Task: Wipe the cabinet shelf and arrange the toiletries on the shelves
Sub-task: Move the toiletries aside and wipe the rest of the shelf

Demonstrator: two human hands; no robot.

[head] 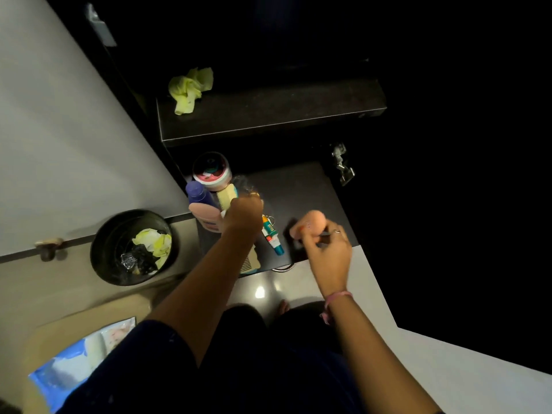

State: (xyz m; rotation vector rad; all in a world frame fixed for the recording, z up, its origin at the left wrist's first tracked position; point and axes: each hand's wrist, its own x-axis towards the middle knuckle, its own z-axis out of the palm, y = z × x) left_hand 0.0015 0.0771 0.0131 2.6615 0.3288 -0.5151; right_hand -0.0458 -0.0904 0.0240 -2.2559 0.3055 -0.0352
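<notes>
Left hand (243, 212) curled round comb (227, 198) near shelf (298, 189) left edge; right hand (325, 246) pinching sponge (310, 224) over front edge; best set upright, clear of tube (273, 237).

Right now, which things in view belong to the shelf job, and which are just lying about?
Job: yellow-green cloth on the upper shelf; round tub, blue-capped bottle, comb, small tube on the lower shelf; peach item in the right hand.
Lying about: waste bin, blue packet.
</notes>
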